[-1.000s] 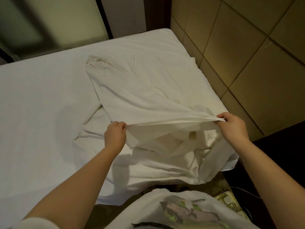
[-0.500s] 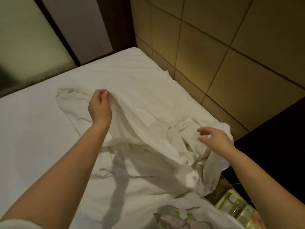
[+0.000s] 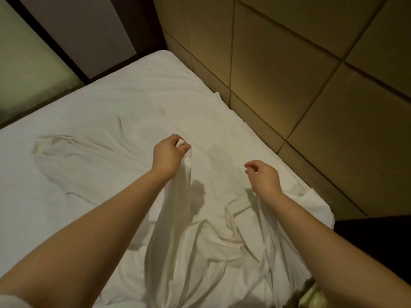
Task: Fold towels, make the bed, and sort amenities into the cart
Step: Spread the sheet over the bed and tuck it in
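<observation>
A white bed (image 3: 142, 90) fills most of the head view, its mattress covered in a white sheet. On it lies a loose, crumpled white cloth (image 3: 213, 245), bunched toward the near right corner. My left hand (image 3: 169, 155) is shut on an edge of this cloth and holds it raised above the middle of the bed, so a fold hangs down from the fist. My right hand (image 3: 263, 176) hovers to the right with fingers loosely curled and apart, holding nothing. Both forearms reach in from the bottom.
A tan panelled headboard wall (image 3: 300, 85) runs along the bed's right side. A frosted glass panel (image 3: 26, 63) with a dark frame stands at the far left. A dark surface (image 3: 378, 245) sits at the right; a pale tray edge (image 3: 315, 298) shows bottom right.
My left hand has carried the cloth edge rightward toward the bed's middle. My right hand, which let go of the cloth earlier, has moved forward and stays empty. The view has tilted further down.
</observation>
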`<state>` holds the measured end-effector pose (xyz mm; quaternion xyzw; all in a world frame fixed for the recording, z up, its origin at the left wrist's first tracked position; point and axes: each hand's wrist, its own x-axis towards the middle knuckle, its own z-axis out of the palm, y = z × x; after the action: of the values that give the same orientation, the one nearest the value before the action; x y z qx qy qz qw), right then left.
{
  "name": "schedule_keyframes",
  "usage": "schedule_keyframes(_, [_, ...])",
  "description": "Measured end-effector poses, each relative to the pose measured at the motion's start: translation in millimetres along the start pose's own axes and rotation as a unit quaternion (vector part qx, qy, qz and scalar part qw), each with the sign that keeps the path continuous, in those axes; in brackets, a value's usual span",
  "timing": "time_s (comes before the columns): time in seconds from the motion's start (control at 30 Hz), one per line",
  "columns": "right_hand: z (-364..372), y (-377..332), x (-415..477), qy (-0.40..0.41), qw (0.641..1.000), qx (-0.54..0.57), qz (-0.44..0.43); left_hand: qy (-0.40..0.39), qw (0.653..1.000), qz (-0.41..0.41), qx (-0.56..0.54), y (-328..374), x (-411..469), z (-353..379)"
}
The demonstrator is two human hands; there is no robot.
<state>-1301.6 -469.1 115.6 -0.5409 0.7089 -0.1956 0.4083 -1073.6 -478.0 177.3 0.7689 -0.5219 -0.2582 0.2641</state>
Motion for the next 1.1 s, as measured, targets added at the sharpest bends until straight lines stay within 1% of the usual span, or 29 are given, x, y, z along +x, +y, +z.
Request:
schedule_keyframes(0.1, [33.4,6.7,61.8,-0.023,0.999,0.020,0.036,-0.034,0.999,-0.014,-0.005,-15.0,40.0,38.5])
schedule_keyframes(0.2, [69.8,24.0,107.9,-0.045,0.994,0.046,0.084,-0.053,0.997,-0.047,-0.020,-35.3,69.3,71.8])
schedule_keyframes(0.27, [93.8,38.7,128.4,-0.042,0.990,0.057,0.124,-0.059,0.996,-0.063,-0.021,-50.6,84.9,89.1])
schedule_keyframes(0.3, [104.0,45.5,134.5,-0.027,0.989,0.055,0.133,-0.063,0.995,-0.070,-0.019,-58.3,91.1,96.5])
schedule_keyframes(0.4, [120.1,55.3,142.5,0.014,0.990,0.075,0.122,-0.076,0.994,-0.080,-0.001,-77.6,100.9,116.1])
schedule_keyframes(0.47, [122.8,58.4,146.3,-0.004,0.992,0.063,0.110,-0.092,0.992,-0.088,0.011,-84.8,99.1,127.0])
schedule_keyframes(0.5, [124.2,59.7,148.6,-0.021,0.995,0.030,0.095,-0.106,0.990,-0.088,0.017,-86.2,96.2,131.6])
schedule_keyframes(0.57, [126.6,59.6,149.5,-0.048,0.995,-0.043,0.070,-0.141,0.987,-0.074,0.031,-85.9,87.8,140.2])
schedule_keyframes(0.6, [127.3,58.7,148.2,-0.051,0.995,-0.060,0.066,-0.161,0.984,-0.061,0.038,-84.7,82.9,144.4])
schedule_keyframes(0.7, [123.3,53.0,134.1,-0.068,0.995,-0.037,0.060,-0.198,0.979,-0.022,0.042,-75.0,69.6,152.6])
schedule_keyframes(0.8, [106.3,55.1,97.5,-0.115,0.993,-0.024,0.031,-0.194,0.980,0.014,0.034,-62.8,61.6,151.4])
schedule_keyframes(0.9, [85.2,80.0,48.9,-0.149,0.985,-0.058,0.064,-0.205,0.978,0.019,0.039,-53.6,51.9,149.5])
schedule_keyframes(0.97, [73.9,96.3,30.8,-0.128,0.987,-0.028,0.090,-0.223,0.973,0.018,0.059,-52.5,45.8,153.1])
schedule_keyframes(1.03, [64.8,90.7,36.0,-0.081,0.989,0.059,0.110,-0.232,0.970,0.018,0.071,-51.6,45.2,155.7])
schedule_keyframes(1.1, [59.5,70.5,63.6,-0.013,0.983,0.152,0.105,-0.215,0.975,0.013,0.053,-48.1,55.1,155.3])
